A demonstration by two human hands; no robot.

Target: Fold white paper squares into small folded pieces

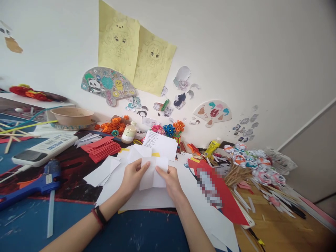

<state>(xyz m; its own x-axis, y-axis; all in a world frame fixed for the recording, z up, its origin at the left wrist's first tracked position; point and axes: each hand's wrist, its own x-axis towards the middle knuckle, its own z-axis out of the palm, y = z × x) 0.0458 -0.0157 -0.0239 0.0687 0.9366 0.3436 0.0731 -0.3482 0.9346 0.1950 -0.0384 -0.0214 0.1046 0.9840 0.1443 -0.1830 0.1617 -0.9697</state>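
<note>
A small white sheet of paper with a crease down its middle is held up between both hands. My left hand pinches its left side, thumb on the front. On the right edge, my right hand grips it the same way; the fingers behind the paper are hidden. Beneath lie larger white sheets. Just behind stands a white card with handwritten lines. White paper squares and a fanned stack of red paper lie to the left of my left hand.
A blue glue gun and a white device with a cable are at the left. A glue bottle and paper flowers stand near the wall. Red paper, sticks and paper strips crowd the right.
</note>
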